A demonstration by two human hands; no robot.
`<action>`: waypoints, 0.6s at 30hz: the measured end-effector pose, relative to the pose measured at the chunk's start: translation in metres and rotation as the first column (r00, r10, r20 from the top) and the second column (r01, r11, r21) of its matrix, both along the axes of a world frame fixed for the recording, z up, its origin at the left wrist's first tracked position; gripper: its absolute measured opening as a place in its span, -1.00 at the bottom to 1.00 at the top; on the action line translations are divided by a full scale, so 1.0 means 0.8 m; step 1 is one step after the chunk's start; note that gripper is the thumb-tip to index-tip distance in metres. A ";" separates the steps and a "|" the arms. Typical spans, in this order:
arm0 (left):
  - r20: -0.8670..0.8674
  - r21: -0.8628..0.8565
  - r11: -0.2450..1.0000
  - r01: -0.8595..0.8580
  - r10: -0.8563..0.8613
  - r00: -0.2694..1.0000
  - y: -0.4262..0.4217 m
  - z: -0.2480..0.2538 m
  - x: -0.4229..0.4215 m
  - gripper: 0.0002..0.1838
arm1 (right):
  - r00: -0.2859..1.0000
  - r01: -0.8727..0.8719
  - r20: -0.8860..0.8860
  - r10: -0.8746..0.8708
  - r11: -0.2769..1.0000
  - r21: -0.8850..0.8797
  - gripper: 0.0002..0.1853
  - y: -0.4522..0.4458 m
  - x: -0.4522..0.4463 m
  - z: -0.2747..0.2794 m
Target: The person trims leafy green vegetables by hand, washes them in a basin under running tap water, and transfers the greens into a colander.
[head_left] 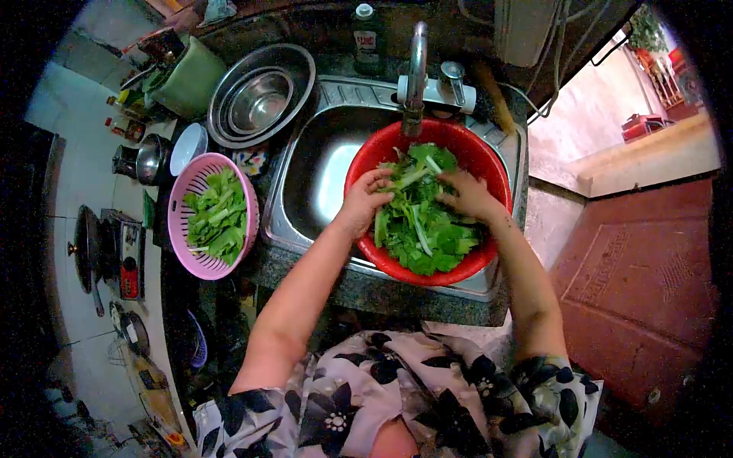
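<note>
A red basin (500,172) sits over the right part of the sink, filled with leafy green vegetables (431,240) that have pale stalks. My left hand (369,200) is at the left side of the basin, its fingers apart and touching the edge of the greens. On the opposite side, my right hand (467,195) rests among the leaves with fingers spread; some fingertips are hidden by the greens. Directly above the basin's far rim hangs the metal faucet (416,76). More cut greens (217,217) lie in a pink slotted basket (178,229) left of the sink.
The steel sink (305,179) shows to the basin's left. Nested metal bowls (221,114), a white bowl (188,149) and a green container (191,80) stand at the back left. A bottle (366,42) is behind the sink; a reddish door (641,282) is at right.
</note>
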State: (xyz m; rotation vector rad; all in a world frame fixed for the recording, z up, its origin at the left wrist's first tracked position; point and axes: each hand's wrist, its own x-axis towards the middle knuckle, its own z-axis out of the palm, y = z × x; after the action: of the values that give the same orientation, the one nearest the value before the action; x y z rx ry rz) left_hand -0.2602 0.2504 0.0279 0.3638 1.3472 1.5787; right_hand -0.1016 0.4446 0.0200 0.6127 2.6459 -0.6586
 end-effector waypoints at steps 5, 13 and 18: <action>-0.349 -0.137 0.989 0.062 -0.107 0.931 0.003 0.009 0.016 -0.45 | 0.803 -0.057 -0.592 0.068 0.998 0.036 -0.33 -0.032 -0.012 0.091; -0.891 -0.258 0.961 0.098 -0.276 0.361 0.000 0.037 0.011 -0.26 | 0.829 0.072 -0.510 -0.228 0.949 -0.306 -0.74 -0.004 0.017 0.070; -0.929 -0.188 0.976 0.106 -0.212 0.304 0.020 0.057 0.026 -0.45 | 0.824 -0.037 -0.536 -0.186 0.925 -0.377 -0.78 -0.002 0.032 0.073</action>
State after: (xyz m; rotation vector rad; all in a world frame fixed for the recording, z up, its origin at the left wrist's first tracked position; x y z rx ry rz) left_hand -0.2392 0.2661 0.0738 1.5323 2.1602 1.0469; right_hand -0.0763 0.4431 0.0786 0.4588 2.8885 -1.5378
